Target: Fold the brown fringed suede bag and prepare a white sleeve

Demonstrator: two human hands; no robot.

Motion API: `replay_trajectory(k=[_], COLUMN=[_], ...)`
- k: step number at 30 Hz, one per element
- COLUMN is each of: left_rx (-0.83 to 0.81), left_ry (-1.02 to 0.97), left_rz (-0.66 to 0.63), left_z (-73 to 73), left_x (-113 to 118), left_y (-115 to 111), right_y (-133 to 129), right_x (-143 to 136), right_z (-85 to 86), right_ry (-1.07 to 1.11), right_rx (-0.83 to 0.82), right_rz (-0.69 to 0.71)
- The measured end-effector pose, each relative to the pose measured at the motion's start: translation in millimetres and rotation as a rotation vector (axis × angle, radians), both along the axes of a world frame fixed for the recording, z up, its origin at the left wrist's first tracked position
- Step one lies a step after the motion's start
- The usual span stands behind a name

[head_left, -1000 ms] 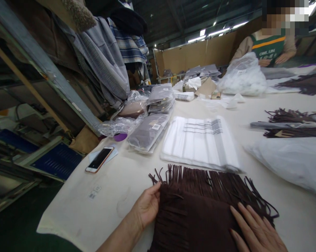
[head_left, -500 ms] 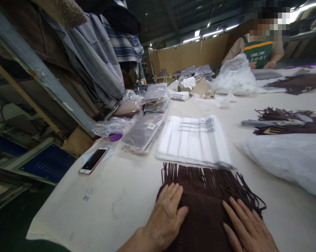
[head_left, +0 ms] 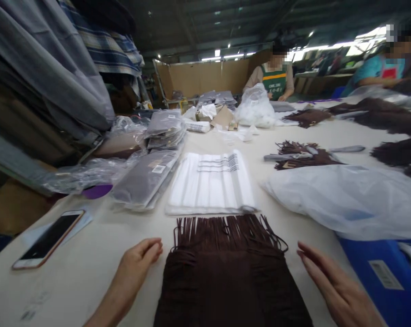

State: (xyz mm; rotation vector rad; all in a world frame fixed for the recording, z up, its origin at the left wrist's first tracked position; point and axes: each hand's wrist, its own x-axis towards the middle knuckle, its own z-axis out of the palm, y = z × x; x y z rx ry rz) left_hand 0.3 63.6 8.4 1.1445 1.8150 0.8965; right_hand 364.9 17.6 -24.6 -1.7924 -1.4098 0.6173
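A dark brown fringed textile (head_left: 226, 281) lies flat at the bottom centre, its fringe pointing away from me. My left hand (head_left: 137, 268) is off its left edge, above the white table (head_left: 117, 227), with fingers curled together and nothing visible in them. On the right side, clear of the cloth, my right hand (head_left: 335, 281) has straight fingers and holds nothing. Beyond the fringe sits a stack of white printed plastic bags (head_left: 212, 186). Left of it are grey items packed in clear plastic (head_left: 144, 177) with barcode labels.
A phone (head_left: 50, 238) lies at the left on paper. Right: a white plastic bag (head_left: 335, 195), a blue box (head_left: 379, 277) and brown fringed pieces (head_left: 301, 154). A person in a green apron (head_left: 275, 84) stands across the table; another is far right. Clothes (head_left: 55, 59) hang upper left.
Both hands have lifted off the brown textile and moved apart to either side. The view has turned to the right, bringing the blue box and a second person into sight.
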Motion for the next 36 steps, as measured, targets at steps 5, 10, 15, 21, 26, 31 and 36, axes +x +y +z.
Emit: replay_trajectory(k=[5,10,15,21,26,31,36], left_rx=[-0.383,-0.627,-0.677,-0.740,-0.729,-0.685,-0.552], left_ry=[-0.368,-0.529,-0.956,-1.236,-1.321,-1.252,-0.779], left_rz=[-0.094,-0.303,-0.362,-0.504,-0.701,-0.798,-1.171], left_z=[-2.0,-7.8,-14.1,-22.8,-40.4,-40.2,-2.0], left_x=[-11.6,-6.1,7.8,24.9,38.4,52.7,55.3], left_y=[22.6,32.2,42.3,64.1,79.0,89.1,87.5], right_y=[28.7,46.1,64.5,94.9,113.6,124.1,116.9], right_x=[6.6,-1.8,0.3,-13.7,-31.2,-44.3,-47.3], right_z=[8.9,17.2,11.9,-3.5,-12.9,-9.7,39.1], right_ry=[0.532,0.680,1.164,1.373,1.411,1.355,0.777], right_rx=[-0.443,-0.675,-0.851,-0.990,-1.079,-1.005,-0.765], right_rz=[-0.117,0.019,0.390,0.456,0.641,0.768,1.089])
